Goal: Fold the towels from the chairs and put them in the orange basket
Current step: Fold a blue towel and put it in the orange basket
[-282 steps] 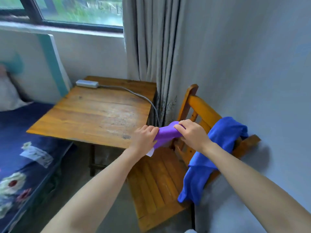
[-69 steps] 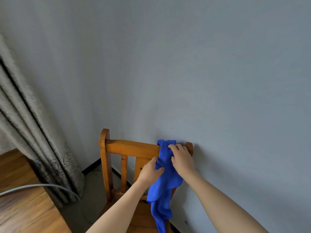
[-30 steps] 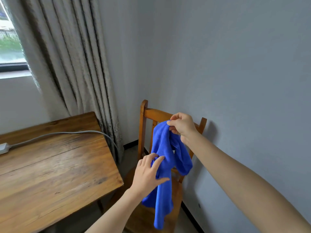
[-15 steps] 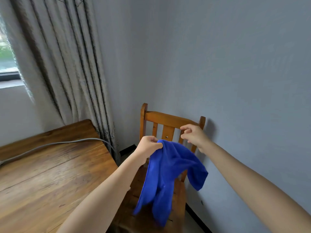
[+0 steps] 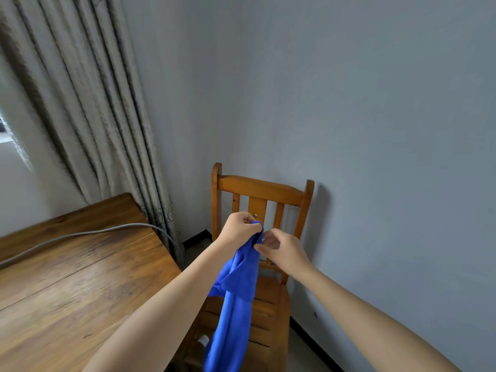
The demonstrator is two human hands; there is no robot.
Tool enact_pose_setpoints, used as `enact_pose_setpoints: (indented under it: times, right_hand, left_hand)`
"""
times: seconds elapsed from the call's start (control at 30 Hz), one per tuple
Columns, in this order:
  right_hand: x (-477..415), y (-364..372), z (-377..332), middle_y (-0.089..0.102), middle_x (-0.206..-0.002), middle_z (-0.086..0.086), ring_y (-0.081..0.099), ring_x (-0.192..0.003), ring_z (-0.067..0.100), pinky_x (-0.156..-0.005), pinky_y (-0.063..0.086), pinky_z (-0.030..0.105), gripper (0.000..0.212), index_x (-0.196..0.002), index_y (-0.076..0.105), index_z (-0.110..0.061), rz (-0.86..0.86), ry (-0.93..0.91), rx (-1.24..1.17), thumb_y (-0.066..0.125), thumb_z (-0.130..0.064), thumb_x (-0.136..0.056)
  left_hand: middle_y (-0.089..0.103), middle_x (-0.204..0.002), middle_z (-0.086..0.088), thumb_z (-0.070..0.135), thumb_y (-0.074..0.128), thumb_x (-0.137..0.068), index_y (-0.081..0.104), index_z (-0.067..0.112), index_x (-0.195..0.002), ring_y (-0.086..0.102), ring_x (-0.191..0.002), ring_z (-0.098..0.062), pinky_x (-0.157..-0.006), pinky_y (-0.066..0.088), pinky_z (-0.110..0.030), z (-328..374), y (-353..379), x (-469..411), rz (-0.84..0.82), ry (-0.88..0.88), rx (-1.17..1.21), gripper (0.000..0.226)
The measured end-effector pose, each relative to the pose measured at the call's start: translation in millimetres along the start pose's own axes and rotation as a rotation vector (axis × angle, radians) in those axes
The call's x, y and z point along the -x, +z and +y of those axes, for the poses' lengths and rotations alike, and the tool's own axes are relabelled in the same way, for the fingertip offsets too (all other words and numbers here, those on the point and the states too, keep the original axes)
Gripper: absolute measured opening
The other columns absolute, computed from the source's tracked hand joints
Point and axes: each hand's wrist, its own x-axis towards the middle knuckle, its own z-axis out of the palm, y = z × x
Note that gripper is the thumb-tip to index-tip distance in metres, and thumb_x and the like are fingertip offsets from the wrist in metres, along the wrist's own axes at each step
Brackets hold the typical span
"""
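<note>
A blue towel (image 5: 233,312) hangs in a long bunch over the seat of a wooden chair (image 5: 261,189). My left hand (image 5: 240,228) is shut on the towel's top corner, in front of the chair's backrest. My right hand (image 5: 281,251) is just to the right of it, its fingertips pinching the towel's edge below the left hand. The chair's backrest is bare. The orange basket is out of view.
A wooden table (image 5: 67,277) with a grey cable (image 5: 80,233) across it stands left of the chair. A grey curtain (image 5: 88,103) hangs behind the table. A plain grey wall (image 5: 375,130) runs right behind the chair. A small white object (image 5: 203,340) lies on the seat.
My left hand kept its hold on the towel and rose slightly. My right hand came in from the backrest to the towel's edge. The towel now hangs narrower and straighter.
</note>
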Motion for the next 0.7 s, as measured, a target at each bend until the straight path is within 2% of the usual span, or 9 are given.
enact_pose_setpoints:
  times: [0.1,0.17,0.27,0.33,0.43,0.5,0.6,0.7]
  right_hand:
    - [-1.2,4.0,2.6,0.067,-0.106,0.005,0.060,-0.091,0.012,-0.069,0.043,0.008,0.026,-0.107,0.061,-0.009,0.008,-0.021,0.026,0.060,-0.028,-0.089]
    - [-0.8,6.2,1.3,0.066,-0.106,0.003,0.058,-0.088,0.009,-0.069,0.044,0.007,0.031,-0.110,0.059,-0.010,-0.015,-0.031,-0.012,0.059,-0.032,-0.089]
    - [-0.6,10.4,-3.4,0.067,-0.104,0.002,0.061,-0.089,0.011,-0.075,0.050,0.016,0.035,-0.111,0.058,-0.011,-0.042,-0.071,-0.003,0.059,-0.036,-0.088]
    - [-3.4,11.8,-1.0,0.068,-0.103,0.006,0.064,-0.092,0.018,-0.077,0.051,0.023,0.028,-0.109,0.060,-0.008,-0.027,-0.090,0.094,0.056,-0.029,-0.091]
    - [-8.8,6.8,8.0,0.068,-0.103,0.012,0.063,-0.096,0.024,-0.078,0.049,0.026,0.020,-0.104,0.064,-0.004,0.020,-0.063,0.168,0.052,-0.016,-0.093]
    - [-10.6,0.1,8.9,0.068,-0.102,0.009,0.062,-0.094,0.020,-0.075,0.049,0.024,0.022,-0.102,0.064,-0.005,0.017,-0.047,0.083,0.054,-0.022,-0.092]
    - [-10.8,-2.1,-0.3,0.064,-0.090,0.002,0.058,-0.080,0.011,-0.063,0.043,0.013,0.033,-0.099,0.061,-0.010,-0.111,-0.020,0.071,0.057,-0.040,-0.088]
    - [-8.5,16.5,0.8,0.052,-0.063,0.000,0.049,-0.057,0.009,-0.054,0.036,0.015,0.036,-0.072,0.051,-0.015,-0.222,0.011,0.207,0.051,-0.047,-0.089]
  left_hand:
    - [0.051,-0.068,0.002,0.014,0.056,-0.088,0.049,0.016,-0.068,0.047,-0.063,-0.007,-0.057,0.038,-0.015,-1.8,-2.6,2.1,0.031,-0.017,0.017,0.021]
    - [0.051,-0.068,0.001,0.015,0.056,-0.087,0.050,0.013,-0.071,0.046,-0.062,-0.008,-0.056,0.038,-0.015,-2.3,-3.6,3.2,0.058,-0.032,0.019,0.018]
    - [0.050,-0.068,0.000,0.016,0.056,-0.088,0.050,0.015,-0.070,0.046,-0.062,-0.008,-0.057,0.038,-0.016,-3.1,-4.5,3.8,0.088,-0.050,0.014,0.019]
    - [0.049,-0.067,0.000,0.016,0.055,-0.088,0.049,0.016,-0.068,0.046,-0.061,-0.008,-0.056,0.037,-0.016,-4.0,-4.5,5.4,0.094,-0.059,0.017,0.021]
    - [0.049,-0.066,0.000,0.017,0.055,-0.089,0.048,0.016,-0.067,0.045,-0.060,-0.008,-0.054,0.037,-0.016,-6.4,-3.8,6.7,0.112,-0.074,0.040,0.023]
    - [0.049,-0.066,0.001,0.016,0.055,-0.089,0.048,0.016,-0.067,0.046,-0.060,-0.008,-0.053,0.037,-0.015,-8.6,-3.0,5.7,0.121,-0.078,0.050,0.023]
    - [0.049,-0.067,0.002,0.016,0.056,-0.088,0.049,0.016,-0.069,0.046,-0.060,-0.007,-0.053,0.036,-0.014,-8.4,0.2,1.6,0.113,-0.065,0.020,0.020]
    - [0.051,-0.069,0.004,0.015,0.056,-0.088,0.050,0.019,-0.068,0.047,-0.063,-0.006,-0.053,0.037,-0.013,-5.2,7.2,-1.9,0.087,-0.036,0.002,0.021]
